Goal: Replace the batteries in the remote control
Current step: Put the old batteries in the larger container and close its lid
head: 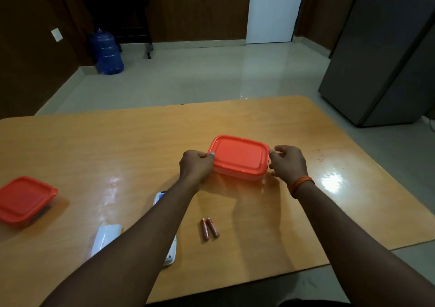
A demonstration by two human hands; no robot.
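A rectangular box with a red lid sits in the middle of the wooden table. My left hand grips its left end and my right hand grips its right end. Two reddish batteries lie side by side on the table nearer to me. The white remote control lies under my left forearm, mostly hidden. Its detached white back cover lies to the left of it.
A second red-lidded box stands at the table's left edge. Beyond the table are a tiled floor, a blue water jug at the back left and a grey fridge at the right.
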